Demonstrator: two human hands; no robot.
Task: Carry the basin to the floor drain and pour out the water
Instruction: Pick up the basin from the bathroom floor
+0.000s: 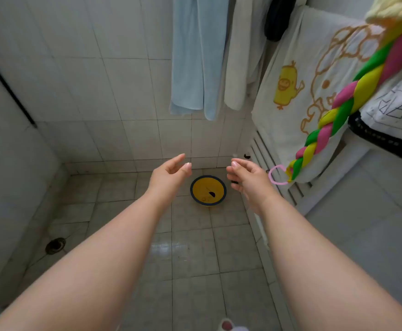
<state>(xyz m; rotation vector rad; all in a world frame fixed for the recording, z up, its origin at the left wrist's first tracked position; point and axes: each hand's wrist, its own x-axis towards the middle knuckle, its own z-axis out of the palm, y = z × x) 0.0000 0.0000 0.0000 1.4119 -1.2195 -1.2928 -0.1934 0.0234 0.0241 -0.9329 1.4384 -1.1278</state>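
- A yellow basin (208,190) with a dark blue rim is sitting on the tiled floor (193,254) close to the far wall, near the corner beside a white slatted radiator (270,163).
- Inside the basin a small dark mark is showing on the yellow bottom; whether water is lying in it cannot be told.
- The floor drain (55,245) is lying well apart from the basin, down at the left by the wall.
- Both bare arms are reaching forward over the floor, one on each side of the basin as seen from the head camera.
- The left hand (170,174) is hanging above and left of the basin, its fingers (176,160) spread loosely and gently curled, gripping nothing.
- The right hand (249,175) is hanging above and right of the basin, its fingers (237,163) likewise parted and curled, gripping nothing.
- Neither hand is touching the basin.
- A pale blue towel (196,56) and a white one (239,58) are hanging on the far wall above the basin.
- A white cloth with a yellow duck print (288,84) is draping over the radiator at the right.
- A braided rope (352,96) of pink, green and yellow is dangling in front of that cloth, ending in a pink loop (277,175) just beside the right hand.
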